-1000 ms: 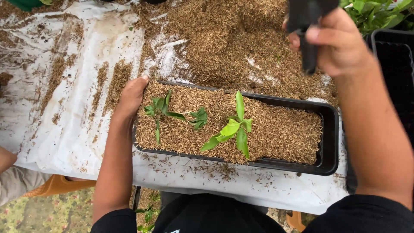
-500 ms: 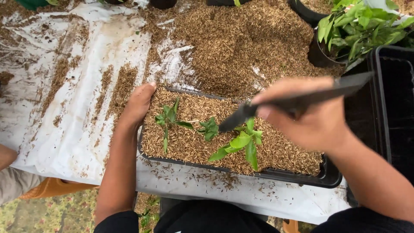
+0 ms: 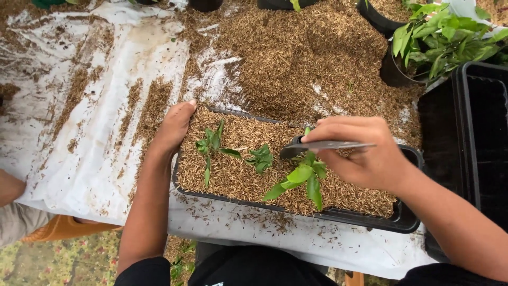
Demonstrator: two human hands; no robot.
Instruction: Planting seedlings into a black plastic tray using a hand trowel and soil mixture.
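A black rectangular tray [image 3: 408, 220] filled with brown husks lies on a white sheet. Three small green seedlings stand in it: one at the left [image 3: 210, 145], a small one in the middle [image 3: 261, 158], a larger light-green one [image 3: 302, 175]. My left hand [image 3: 174, 127] grips the tray's left end. My right hand [image 3: 362, 156] holds a flat black strip-like piece [image 3: 323, 145] level over the tray, its tip just above the larger seedling.
A heap of brown husks [image 3: 296, 53] covers the white sheet [image 3: 95, 132] behind the tray. Black pots with leafy plants [image 3: 434, 37] stand at the back right, a black crate [image 3: 484, 132] at the right. Another person's arm [image 3: 10, 188] shows at the left edge.
My right hand has come down from the back right with the black piece, turning it level and lowering it over the larger seedling. My left hand stays on the tray's end.
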